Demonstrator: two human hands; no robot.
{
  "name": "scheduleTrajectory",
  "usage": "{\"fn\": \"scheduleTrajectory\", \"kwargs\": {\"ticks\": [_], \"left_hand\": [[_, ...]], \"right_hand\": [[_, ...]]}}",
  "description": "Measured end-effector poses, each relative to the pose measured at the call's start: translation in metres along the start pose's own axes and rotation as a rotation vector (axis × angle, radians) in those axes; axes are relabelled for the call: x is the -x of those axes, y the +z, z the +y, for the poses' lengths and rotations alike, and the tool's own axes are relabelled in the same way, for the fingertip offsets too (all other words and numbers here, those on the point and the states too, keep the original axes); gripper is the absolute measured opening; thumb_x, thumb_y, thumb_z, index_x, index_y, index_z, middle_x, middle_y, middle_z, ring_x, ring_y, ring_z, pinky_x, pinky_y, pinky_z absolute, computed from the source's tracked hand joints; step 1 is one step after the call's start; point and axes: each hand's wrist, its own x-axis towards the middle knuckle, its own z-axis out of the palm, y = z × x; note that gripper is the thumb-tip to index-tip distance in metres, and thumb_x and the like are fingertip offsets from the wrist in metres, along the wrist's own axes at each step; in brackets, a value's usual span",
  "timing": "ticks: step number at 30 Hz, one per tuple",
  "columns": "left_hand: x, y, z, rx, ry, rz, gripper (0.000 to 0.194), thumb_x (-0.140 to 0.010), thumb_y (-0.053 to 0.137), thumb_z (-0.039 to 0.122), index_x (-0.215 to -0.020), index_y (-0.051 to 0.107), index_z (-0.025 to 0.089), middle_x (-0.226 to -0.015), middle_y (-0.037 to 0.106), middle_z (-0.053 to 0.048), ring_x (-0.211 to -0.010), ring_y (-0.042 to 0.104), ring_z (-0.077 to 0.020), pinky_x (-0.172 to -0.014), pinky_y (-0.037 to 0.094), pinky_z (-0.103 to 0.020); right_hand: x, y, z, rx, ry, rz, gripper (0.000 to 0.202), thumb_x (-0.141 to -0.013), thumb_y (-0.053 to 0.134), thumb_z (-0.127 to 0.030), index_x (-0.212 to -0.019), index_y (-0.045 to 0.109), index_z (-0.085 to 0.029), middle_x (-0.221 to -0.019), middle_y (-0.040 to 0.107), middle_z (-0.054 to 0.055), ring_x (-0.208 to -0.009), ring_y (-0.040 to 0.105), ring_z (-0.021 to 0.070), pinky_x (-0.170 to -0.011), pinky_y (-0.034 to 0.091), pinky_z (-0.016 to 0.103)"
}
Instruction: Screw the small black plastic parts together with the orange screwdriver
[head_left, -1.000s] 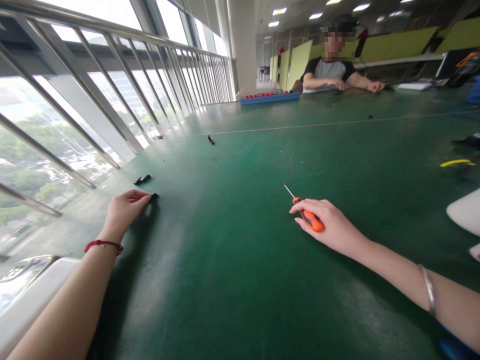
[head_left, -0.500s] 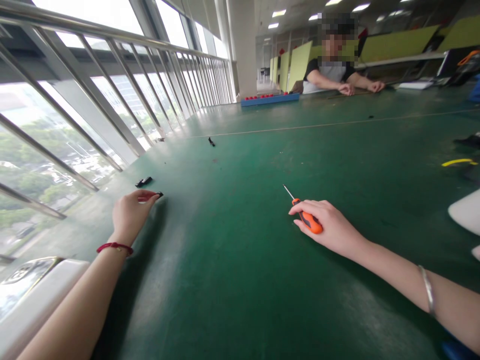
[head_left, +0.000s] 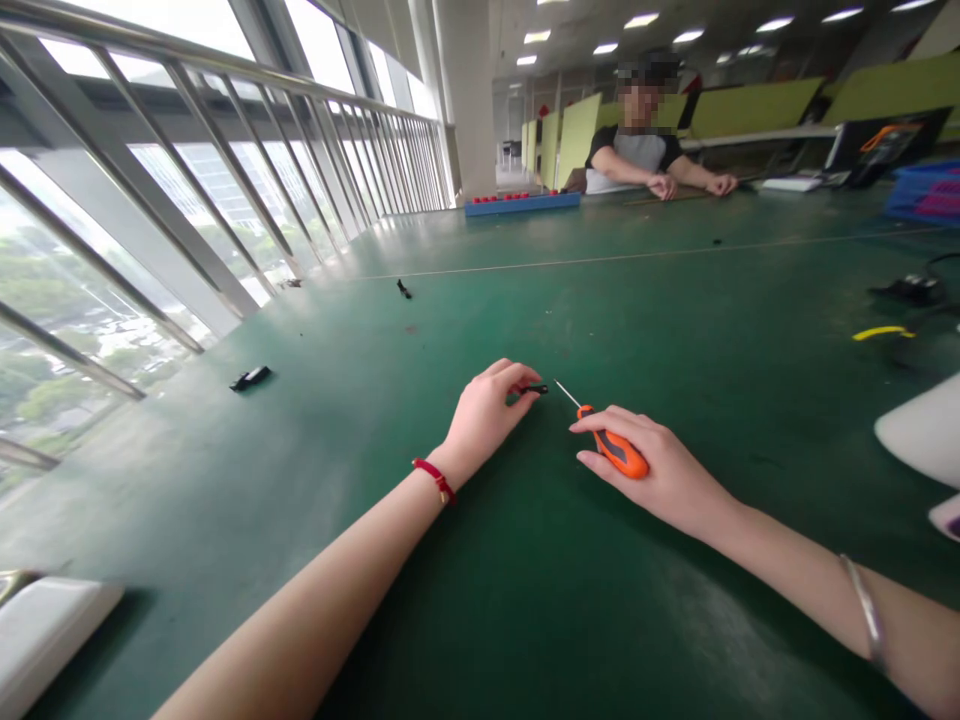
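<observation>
Near the middle of the green table (head_left: pixel 450 330), my left hand (head_left: pixel 495 405) pinches a small black part (head_left: pixel 535 389) between thumb and fingers; its exact kind is too small to make out. My right hand (head_left: pixel 652 450) is wrapped around the orange and grey handle of a screwdriver (head_left: pixel 622 455). The screwdriver's thin metal shaft points forward and left, its tip a short gap to the right of the black part. Further left, another black piece (head_left: pixel 250 379) lies on the table, away from both hands.
A small black piece (head_left: pixel 404 289) lies further back. A blue strip with red pieces (head_left: pixel 523 205) stands at the far edge, beside a seated person (head_left: pixel 637 150). At right are a yellow item (head_left: pixel 885 332), a white object (head_left: pixel 922 430) and a blue basket (head_left: pixel 926 193). A metal railing (head_left: pixel 247 90) runs along the left.
My left hand has carried the small black part rightward from the left side to near the screwdriver tip. My right hand stays almost in place with the screwdriver. The view has turned slightly right.
</observation>
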Motion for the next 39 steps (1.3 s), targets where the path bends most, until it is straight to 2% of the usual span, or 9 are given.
{"fn": "scheduleTrajectory", "kwargs": {"ticks": [3, 9, 14, 18, 26, 39], "left_hand": [[0.004, 0.005, -0.002, 0.018, 0.019, -0.008, 0.013, -0.084, 0.057, 0.019, -0.089, 0.069, 0.020, -0.093, 0.065, -0.003, -0.080, 0.062, -0.0132, -0.073, 0.052, -0.026], [0.006, 0.003, -0.010, 0.052, -0.044, -0.010, 0.010, -0.081, 0.059, 0.018, -0.084, 0.068, 0.019, -0.090, 0.064, -0.003, -0.076, 0.062, -0.0130, -0.070, 0.053, -0.025], [0.005, 0.004, -0.006, 0.008, -0.045, -0.016, 0.012, -0.081, 0.056, 0.017, -0.086, 0.067, 0.020, -0.092, 0.064, -0.003, -0.080, 0.062, -0.0142, -0.071, 0.053, -0.026], [0.005, 0.004, -0.004, 0.004, -0.055, -0.015, 0.013, -0.080, 0.055, 0.015, -0.086, 0.067, 0.019, -0.091, 0.064, -0.003, -0.078, 0.062, -0.0139, -0.071, 0.054, -0.026], [0.005, 0.005, -0.005, -0.005, -0.037, -0.028, 0.018, -0.078, 0.053, 0.011, -0.087, 0.067, 0.018, -0.094, 0.064, -0.004, -0.079, 0.062, -0.0139, -0.074, 0.053, -0.026], [0.006, 0.005, -0.006, -0.019, -0.007, -0.031, 0.019, -0.081, 0.052, 0.013, -0.091, 0.067, 0.018, -0.096, 0.064, -0.004, -0.080, 0.061, -0.0138, -0.074, 0.053, -0.026]], "right_hand": [[0.000, -0.002, -0.001, -0.083, 0.015, 0.033, 0.023, -0.087, 0.055, -0.039, -0.101, 0.063, -0.022, -0.096, 0.064, 0.006, -0.081, 0.063, 0.0182, -0.074, 0.051, 0.032], [0.002, -0.004, -0.003, -0.204, -0.007, 0.189, 0.016, -0.088, 0.055, -0.029, -0.102, 0.060, -0.024, -0.096, 0.067, 0.004, -0.078, 0.065, 0.0145, -0.068, 0.053, 0.025], [0.007, -0.002, -0.001, -0.278, -0.056, 0.324, 0.014, -0.084, 0.057, -0.022, -0.098, 0.055, -0.024, -0.079, 0.065, 0.001, -0.064, 0.064, 0.0127, -0.058, 0.053, 0.022], [0.011, -0.004, -0.001, -0.267, -0.113, 0.331, 0.012, -0.084, 0.056, -0.017, -0.093, 0.054, -0.024, -0.070, 0.061, -0.002, -0.054, 0.059, 0.0101, -0.051, 0.050, 0.020], [0.009, -0.004, -0.003, -0.272, -0.075, 0.325, 0.008, -0.083, 0.056, -0.020, -0.090, 0.055, -0.023, -0.071, 0.063, -0.001, -0.055, 0.060, 0.0113, -0.052, 0.050, 0.022], [0.008, -0.004, -0.002, -0.297, -0.071, 0.302, 0.009, -0.083, 0.057, -0.019, -0.091, 0.056, -0.023, -0.073, 0.063, -0.001, -0.056, 0.060, 0.0093, -0.052, 0.050, 0.019]]}}
